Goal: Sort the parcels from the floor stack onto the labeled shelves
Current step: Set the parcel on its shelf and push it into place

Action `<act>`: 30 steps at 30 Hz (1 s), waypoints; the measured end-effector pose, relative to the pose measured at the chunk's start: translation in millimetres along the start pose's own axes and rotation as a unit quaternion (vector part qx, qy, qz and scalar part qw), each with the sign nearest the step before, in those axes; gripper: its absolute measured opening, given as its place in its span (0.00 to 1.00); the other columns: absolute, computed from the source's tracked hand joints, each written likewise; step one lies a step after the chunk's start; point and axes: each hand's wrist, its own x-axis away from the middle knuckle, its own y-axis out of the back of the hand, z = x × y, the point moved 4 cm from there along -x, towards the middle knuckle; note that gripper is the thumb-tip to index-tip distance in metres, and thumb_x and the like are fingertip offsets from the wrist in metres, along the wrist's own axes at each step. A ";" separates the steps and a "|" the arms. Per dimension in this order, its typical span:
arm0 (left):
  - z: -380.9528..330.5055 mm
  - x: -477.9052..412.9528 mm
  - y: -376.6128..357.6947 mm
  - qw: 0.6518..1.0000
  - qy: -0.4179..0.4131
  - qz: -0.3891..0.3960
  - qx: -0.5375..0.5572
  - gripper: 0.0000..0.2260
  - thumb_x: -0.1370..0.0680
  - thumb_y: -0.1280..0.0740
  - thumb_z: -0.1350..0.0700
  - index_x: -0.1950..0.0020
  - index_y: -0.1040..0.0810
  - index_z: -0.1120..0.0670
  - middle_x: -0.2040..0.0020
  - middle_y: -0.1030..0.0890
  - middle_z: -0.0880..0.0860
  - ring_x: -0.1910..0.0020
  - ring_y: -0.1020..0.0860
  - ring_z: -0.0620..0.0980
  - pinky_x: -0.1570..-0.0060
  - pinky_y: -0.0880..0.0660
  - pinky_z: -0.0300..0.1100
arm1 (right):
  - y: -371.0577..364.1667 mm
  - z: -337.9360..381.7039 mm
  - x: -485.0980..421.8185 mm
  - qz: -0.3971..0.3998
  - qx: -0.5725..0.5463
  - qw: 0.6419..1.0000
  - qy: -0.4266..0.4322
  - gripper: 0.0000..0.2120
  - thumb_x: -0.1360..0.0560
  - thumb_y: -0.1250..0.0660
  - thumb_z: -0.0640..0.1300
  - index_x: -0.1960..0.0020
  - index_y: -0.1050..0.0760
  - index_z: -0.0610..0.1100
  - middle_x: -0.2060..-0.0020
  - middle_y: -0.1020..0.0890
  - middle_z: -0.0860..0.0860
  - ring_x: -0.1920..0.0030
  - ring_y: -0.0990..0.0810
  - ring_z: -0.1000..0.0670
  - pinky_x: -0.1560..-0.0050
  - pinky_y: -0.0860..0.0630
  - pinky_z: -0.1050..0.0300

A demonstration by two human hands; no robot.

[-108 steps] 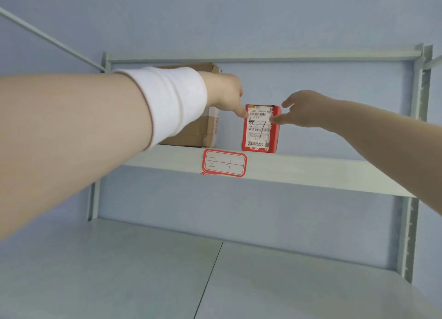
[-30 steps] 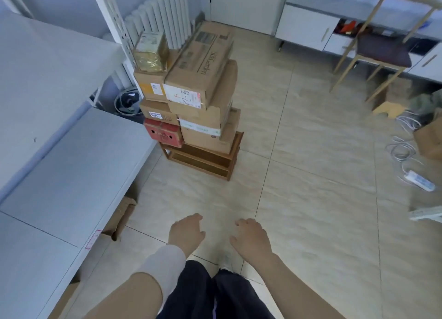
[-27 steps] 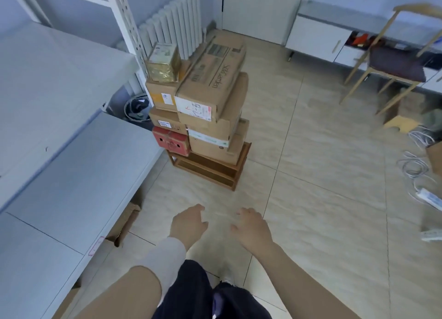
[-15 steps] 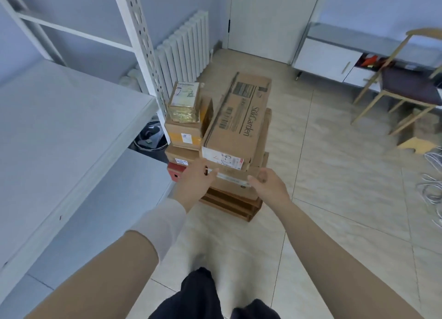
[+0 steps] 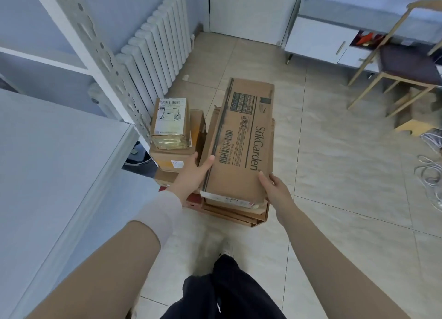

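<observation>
1. On top of the floor stack (image 5: pixel 175 162), along its right side, lay the long cardboard parcel (image 5: pixel 241 139) printed "SukGarden", its length running away from the viewer.
2. The left hand (image 5: pixel 191 175) clasped the parcel's left edge near its near end, thumb on the top face and fingers against the side.
3. The right hand (image 5: pixel 275 187) gripped the near right corner, thumb on top; its fingers were hidden under the box.
4. With both hands holding the parcel, the step in hand appeared to be taking it off the stack. Whether it had left the boxes below could not be told.
5. Just left of it, on a shorter column of boxes, sat a small parcel (image 5: pixel 170 120) with "2-2" handwritten on its label, close to the left hand.
6. A white label (image 5: pixel 227 200) on the long parcel's near end face was too foreshortened to read.
7. The next move probably called for a level lift that cleared the small parcel, then a look at that end label to choose a shelf.
8. The grey shelves (image 5: pixel 47 163) stood to the left, with a perforated upright post (image 5: pixel 100 55) between them and the stack.
9. A white radiator (image 5: pixel 157 43) lined the wall behind, and a wooden chair (image 5: pixel 404 65) stood well apart at the far right.
</observation>
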 end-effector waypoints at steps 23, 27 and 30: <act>-55.3 -21.1 -33.2 0.969 -0.075 0.196 0.133 0.24 0.21 0.41 0.45 0.25 0.42 0.43 0.30 0.30 0.46 0.32 0.31 0.48 0.30 0.35 0.52 | 16.1 24.9 36.0 -0.116 -0.230 0.965 0.055 0.26 0.25 0.36 0.57 0.30 0.37 0.55 0.44 0.21 0.58 0.43 0.23 0.54 0.36 0.28 0.46; -82.9 -0.4 -75.0 0.951 -0.100 0.274 0.100 0.25 0.21 0.42 0.44 0.25 0.43 0.44 0.30 0.30 0.47 0.32 0.31 0.49 0.30 0.35 0.52 | 55.8 16.8 67.7 -0.188 -0.260 0.944 0.079 0.26 0.26 0.34 0.55 0.30 0.37 0.54 0.45 0.20 0.57 0.45 0.21 0.53 0.38 0.26 0.48; -95.8 24.7 -115.3 0.941 -0.115 0.313 0.063 0.25 0.20 0.43 0.44 0.25 0.43 0.45 0.31 0.29 0.48 0.34 0.29 0.48 0.32 0.33 0.50 | 93.1 -1.3 94.7 -0.247 -0.293 0.919 0.092 0.25 0.27 0.33 0.53 0.32 0.33 0.53 0.47 0.19 0.54 0.48 0.20 0.52 0.45 0.25 0.50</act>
